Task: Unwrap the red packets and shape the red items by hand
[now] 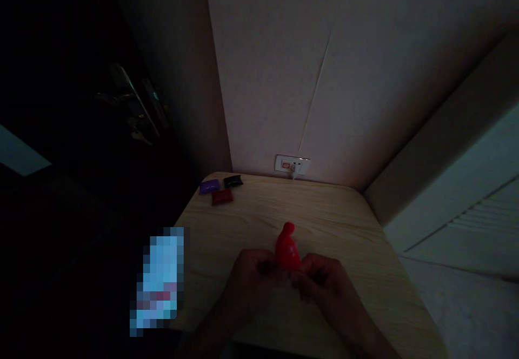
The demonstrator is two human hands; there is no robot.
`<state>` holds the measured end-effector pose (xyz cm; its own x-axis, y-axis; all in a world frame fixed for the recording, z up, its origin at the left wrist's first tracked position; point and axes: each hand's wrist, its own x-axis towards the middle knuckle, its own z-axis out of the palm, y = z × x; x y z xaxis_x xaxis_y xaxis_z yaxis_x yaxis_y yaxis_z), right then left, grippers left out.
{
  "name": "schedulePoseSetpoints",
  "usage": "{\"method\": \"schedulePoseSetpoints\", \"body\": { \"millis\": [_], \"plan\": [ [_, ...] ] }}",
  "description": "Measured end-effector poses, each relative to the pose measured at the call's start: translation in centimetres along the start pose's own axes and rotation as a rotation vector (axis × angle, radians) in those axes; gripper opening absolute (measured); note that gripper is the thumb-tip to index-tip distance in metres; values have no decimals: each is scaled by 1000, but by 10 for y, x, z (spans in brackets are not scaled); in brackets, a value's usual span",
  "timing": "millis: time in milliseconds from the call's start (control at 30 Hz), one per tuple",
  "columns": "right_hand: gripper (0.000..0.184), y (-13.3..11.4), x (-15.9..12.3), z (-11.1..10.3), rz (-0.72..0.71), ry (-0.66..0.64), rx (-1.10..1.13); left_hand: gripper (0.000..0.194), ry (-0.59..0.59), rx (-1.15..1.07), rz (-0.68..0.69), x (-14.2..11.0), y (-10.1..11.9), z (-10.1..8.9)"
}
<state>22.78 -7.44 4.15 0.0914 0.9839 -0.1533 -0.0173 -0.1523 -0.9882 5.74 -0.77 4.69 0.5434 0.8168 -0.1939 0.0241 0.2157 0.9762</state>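
Both my hands hold a small red balloon (pixel 287 252) over the wooden table. It bulges at the bottom, is shiny there, and narrows to a bent, rounded tip pointing up. My left hand (pixel 255 270) pinches its lower end from the left. From the right, the fingers of my right hand (pixel 320 278) close on the same lower end. The part between my fingertips is hidden and dim.
On the light wooden table (pixel 336 213), a purple packet (pixel 210 186), a black packet (pixel 233 181) and a dark red packet (pixel 222 197) lie at the far left corner. Behind is a wall socket (pixel 292 164) with a plug. A dark door with a handle (pixel 115 98) stands left.
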Motion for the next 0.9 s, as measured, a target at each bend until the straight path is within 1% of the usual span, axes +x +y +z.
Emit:
{"method": "schedulePoseSetpoints", "body": {
  "millis": [67,133,233,300,333,433,533,633,733,767,833,900],
  "plan": [
    [41,6,3,-2,33,21,57,19,4,-17,-23,1,0,-1],
    [44,8,6,-2,59,-14,122,23,3,-24,-35,0,1,0],
    [39,5,7,-3,55,-165,133,31,-43,14,-5,-6,4,3],
    [37,2,6,-4,48,-240,96,37,-42,99,34,-12,5,5],
    [38,1,6,-5,53,-245,81,39,-28,153,56,-15,5,6],
    [39,-1,5,-7,78,-195,51,43,-23,298,136,-19,4,9],
    [40,-3,5,-6,45,-201,54,45,-47,320,180,-17,2,12],
    [40,-4,4,-4,1,-207,72,42,-14,248,130,-12,1,13],
    [41,-5,1,-3,-33,-207,28,37,78,195,27,-8,1,11],
    [41,-6,-1,-3,-43,-218,-10,38,98,182,2,-7,1,9],
    [38,-11,-5,-8,-61,-245,-116,39,98,169,-16,-9,1,6],
    [27,-17,-9,-16,-92,-247,-229,36,78,201,-6,-12,1,2]
  ]
}}
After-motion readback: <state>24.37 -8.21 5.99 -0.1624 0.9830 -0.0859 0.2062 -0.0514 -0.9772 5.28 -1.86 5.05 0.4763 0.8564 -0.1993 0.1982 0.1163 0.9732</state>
